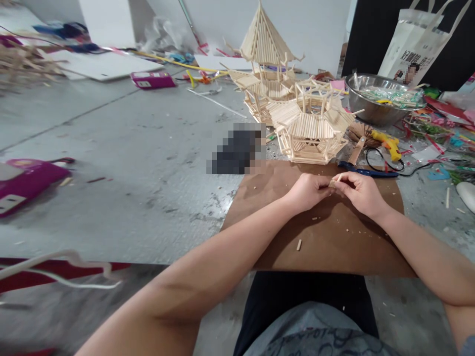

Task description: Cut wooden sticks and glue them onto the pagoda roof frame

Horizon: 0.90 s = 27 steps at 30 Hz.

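Above the paper point(278, 253), a pale piece point(332, 183) is clamped in the fingertip grip of left hand point(307, 191) and right hand point(360, 193). Beyond, the rear model point(275, 90) is capped by a pointed roof point(263, 44); the front model point(310, 129) is partly roofed, its top apparently left uncovered.

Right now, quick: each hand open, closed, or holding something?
Left hand: closed, pinching a small piece.
Right hand: closed, pinching there too; whether it's one piece or two cannot be told.
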Each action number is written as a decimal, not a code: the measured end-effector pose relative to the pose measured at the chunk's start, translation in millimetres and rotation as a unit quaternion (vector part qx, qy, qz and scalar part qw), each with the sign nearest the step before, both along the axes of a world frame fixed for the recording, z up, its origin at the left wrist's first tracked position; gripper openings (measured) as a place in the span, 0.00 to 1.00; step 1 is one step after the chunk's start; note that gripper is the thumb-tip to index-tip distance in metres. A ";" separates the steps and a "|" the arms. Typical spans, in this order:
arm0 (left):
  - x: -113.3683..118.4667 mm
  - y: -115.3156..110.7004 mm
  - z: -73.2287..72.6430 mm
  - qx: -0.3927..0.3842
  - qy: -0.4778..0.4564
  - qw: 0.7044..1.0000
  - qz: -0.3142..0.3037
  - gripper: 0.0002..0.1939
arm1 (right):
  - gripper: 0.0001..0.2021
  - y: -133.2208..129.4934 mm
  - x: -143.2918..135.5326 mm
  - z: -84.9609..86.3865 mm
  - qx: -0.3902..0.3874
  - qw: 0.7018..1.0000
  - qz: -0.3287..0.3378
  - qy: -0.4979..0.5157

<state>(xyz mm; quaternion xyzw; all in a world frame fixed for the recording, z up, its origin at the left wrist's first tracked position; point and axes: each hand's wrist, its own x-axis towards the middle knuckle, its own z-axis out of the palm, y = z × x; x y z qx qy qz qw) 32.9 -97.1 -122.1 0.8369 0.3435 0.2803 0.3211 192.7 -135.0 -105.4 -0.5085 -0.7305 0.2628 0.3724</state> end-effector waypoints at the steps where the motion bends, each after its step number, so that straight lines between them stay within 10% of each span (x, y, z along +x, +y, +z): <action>1: -0.1 0.3 -0.6 0.001 -0.005 1.000 -0.004 0.10 | 0.09 -0.1 0.3 -0.2 -0.005 1.000 -0.002 0.001; 22: 2.5 5.1 -8.4 -0.028 -0.044 0.998 -0.028 0.07 | 0.09 0.6 0.4 -3.5 -0.019 1.000 0.015 0.013; 27: 1.3 5.4 -5.9 -0.094 -0.066 0.993 0.028 0.08 | 0.15 2.9 20.0 11.7 -0.005 0.990 -0.020 -0.137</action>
